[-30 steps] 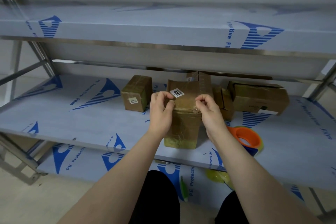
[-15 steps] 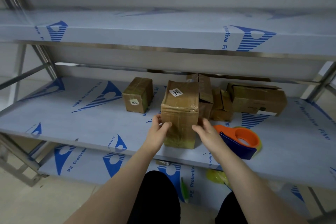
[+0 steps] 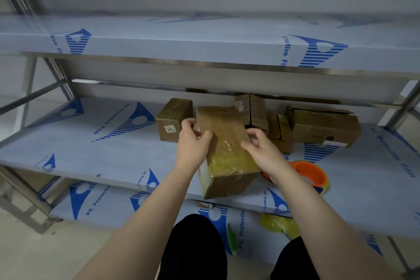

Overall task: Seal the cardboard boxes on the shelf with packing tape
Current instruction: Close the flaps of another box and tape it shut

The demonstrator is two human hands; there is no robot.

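A tall brown cardboard box [image 3: 227, 152], wrapped in glossy tape, is tipped toward me over the front edge of the middle shelf [image 3: 95, 148]. My left hand [image 3: 193, 143] grips its left edge near the top. My right hand [image 3: 261, 145] holds its right edge with the fingers curled. An orange and blue tape dispenser [image 3: 311, 173] lies on the shelf just right of my right wrist, partly hidden by my forearm.
A small taped box [image 3: 172, 118] stands behind my left hand. More boxes [image 3: 254, 111] and an open-flapped box [image 3: 322, 125] crowd the back right. Yellow-green items [image 3: 277, 225] lie on the lower shelf. The upper shelf [image 3: 204, 38] overhangs.
The box stood upright with its labelled top up; it has now tipped forward toward me. Both hands moved up from its lower sides to grip its upper edges.
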